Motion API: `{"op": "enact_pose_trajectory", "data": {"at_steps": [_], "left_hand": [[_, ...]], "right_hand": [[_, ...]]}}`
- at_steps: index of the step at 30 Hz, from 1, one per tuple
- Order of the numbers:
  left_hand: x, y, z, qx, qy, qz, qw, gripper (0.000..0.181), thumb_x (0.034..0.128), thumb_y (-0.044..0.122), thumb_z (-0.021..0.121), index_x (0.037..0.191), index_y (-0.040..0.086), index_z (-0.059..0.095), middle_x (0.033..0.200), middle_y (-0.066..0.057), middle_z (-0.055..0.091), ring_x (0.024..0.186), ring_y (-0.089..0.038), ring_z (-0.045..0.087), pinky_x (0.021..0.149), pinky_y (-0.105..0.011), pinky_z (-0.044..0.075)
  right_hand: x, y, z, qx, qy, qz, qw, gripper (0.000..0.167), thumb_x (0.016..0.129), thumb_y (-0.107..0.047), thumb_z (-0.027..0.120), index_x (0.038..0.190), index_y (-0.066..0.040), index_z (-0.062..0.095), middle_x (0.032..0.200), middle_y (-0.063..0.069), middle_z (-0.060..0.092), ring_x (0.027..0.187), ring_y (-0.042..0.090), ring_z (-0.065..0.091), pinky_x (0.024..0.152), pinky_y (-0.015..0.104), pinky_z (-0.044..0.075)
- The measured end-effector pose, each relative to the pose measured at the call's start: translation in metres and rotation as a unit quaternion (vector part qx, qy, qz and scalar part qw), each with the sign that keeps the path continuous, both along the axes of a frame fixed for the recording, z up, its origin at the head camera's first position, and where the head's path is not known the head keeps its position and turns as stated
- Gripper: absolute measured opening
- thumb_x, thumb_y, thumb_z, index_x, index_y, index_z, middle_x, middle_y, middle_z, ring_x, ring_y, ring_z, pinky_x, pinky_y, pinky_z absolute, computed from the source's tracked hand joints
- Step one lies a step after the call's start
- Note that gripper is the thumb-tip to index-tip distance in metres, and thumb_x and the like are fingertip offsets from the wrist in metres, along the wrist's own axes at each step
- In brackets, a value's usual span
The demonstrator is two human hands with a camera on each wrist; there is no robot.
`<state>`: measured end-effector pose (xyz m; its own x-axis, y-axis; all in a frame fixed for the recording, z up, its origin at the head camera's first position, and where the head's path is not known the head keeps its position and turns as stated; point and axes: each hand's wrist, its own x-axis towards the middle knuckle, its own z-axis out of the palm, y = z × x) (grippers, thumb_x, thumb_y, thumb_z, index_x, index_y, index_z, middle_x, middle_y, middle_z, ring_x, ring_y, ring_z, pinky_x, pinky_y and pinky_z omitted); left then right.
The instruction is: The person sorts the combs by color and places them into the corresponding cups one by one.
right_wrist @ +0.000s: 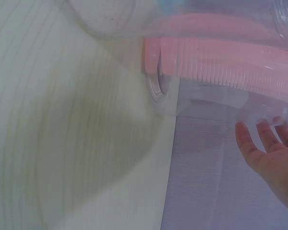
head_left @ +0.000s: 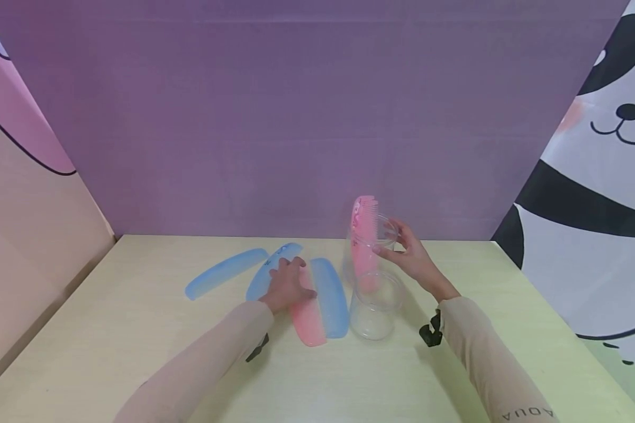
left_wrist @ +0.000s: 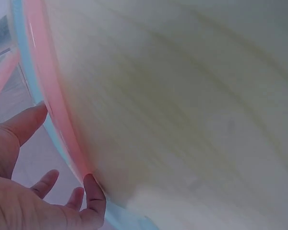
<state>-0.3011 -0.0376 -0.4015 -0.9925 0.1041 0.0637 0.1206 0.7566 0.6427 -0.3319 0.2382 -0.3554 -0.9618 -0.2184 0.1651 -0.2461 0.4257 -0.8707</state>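
Over a pink comb lying on the table is my left hand, with thumb and bent fingertips at the comb's edges. The left wrist view shows the thumb and a finger touching this pink comb. My right hand holds a clear plastic cup near its rim, thumb in front and fingers behind. Inside that cup stands a pink comb, its top above the rim; whether there is a second is unclear. Its teeth show through the wall in the right wrist view.
In front of the held cup stands another clear cup. Blue combs lie around the left hand: one to the right, one partly under the fingers, one farther left. A purple backdrop borders the table's back edge.
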Motion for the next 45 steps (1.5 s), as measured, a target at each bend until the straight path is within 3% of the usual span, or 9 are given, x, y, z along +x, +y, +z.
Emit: {"op": "enact_pose_trajectory", "data": {"at_steps": [7,14,23,27,35,45], "left_hand": [[0.000,0.000,0.001,0.028,-0.009,0.012,0.9995,0.067,0.0645,0.021,0.081,0.121,0.009,0.047,0.123,-0.022,0.035,0.106,-0.045,0.036,0.077,-0.049,0.045],[-0.002,0.000,0.001,0.014,-0.020,0.025,0.9994,0.070,0.0624,0.024,0.082,0.121,0.008,0.048,0.121,-0.025,0.040,0.107,-0.044,0.039,0.080,-0.049,0.044],[-0.005,-0.003,-0.002,0.026,-0.021,0.014,0.9993,0.069,0.0622,0.024,0.082,0.119,0.003,0.048,0.117,-0.021,0.047,0.108,-0.040,0.041,0.088,-0.049,0.042],[-0.009,-0.006,-0.005,0.045,-0.017,-0.002,0.9988,0.068,0.0628,0.020,0.082,0.118,0.000,0.048,0.115,-0.019,0.049,0.105,-0.033,0.045,0.091,-0.044,0.043],[-0.016,-0.012,-0.010,0.076,-0.001,-0.016,0.9969,0.058,0.0639,0.012,0.080,0.113,-0.005,0.053,0.110,-0.018,0.055,0.098,-0.028,0.051,0.087,-0.038,0.047],[-0.017,-0.018,-0.003,0.104,-0.020,0.001,0.9944,0.046,0.0692,0.008,0.074,0.111,0.000,0.057,0.100,-0.014,0.059,0.090,-0.023,0.052,0.073,-0.030,0.048]], "right_hand": [[-0.001,-0.001,0.001,0.004,0.001,-0.002,1.0000,0.086,0.082,-0.034,0.066,0.146,-0.016,0.012,0.151,0.011,0.018,0.137,0.036,0.020,0.103,0.059,0.029],[0.001,-0.001,0.001,0.002,-0.003,-0.001,1.0000,0.086,0.082,-0.034,0.066,0.146,-0.019,0.011,0.152,0.009,0.017,0.138,0.035,0.019,0.103,0.060,0.027],[0.000,-0.002,-0.001,-0.008,0.018,0.007,0.9998,0.083,0.082,-0.031,0.067,0.146,-0.016,0.015,0.151,0.011,0.020,0.135,0.037,0.024,0.102,0.062,0.027],[-0.001,-0.002,-0.002,-0.013,0.021,0.011,0.9996,0.082,0.082,-0.030,0.067,0.146,-0.016,0.016,0.150,0.012,0.020,0.135,0.037,0.024,0.101,0.061,0.029],[-0.001,-0.002,-0.001,-0.010,0.016,0.011,0.9998,0.082,0.083,-0.030,0.066,0.146,-0.020,0.015,0.151,0.010,0.020,0.136,0.035,0.023,0.102,0.063,0.026],[0.001,-0.002,-0.001,-0.011,0.015,0.008,0.9998,0.081,0.083,-0.030,0.066,0.146,-0.021,0.016,0.151,0.008,0.019,0.136,0.034,0.023,0.103,0.063,0.024]]}}
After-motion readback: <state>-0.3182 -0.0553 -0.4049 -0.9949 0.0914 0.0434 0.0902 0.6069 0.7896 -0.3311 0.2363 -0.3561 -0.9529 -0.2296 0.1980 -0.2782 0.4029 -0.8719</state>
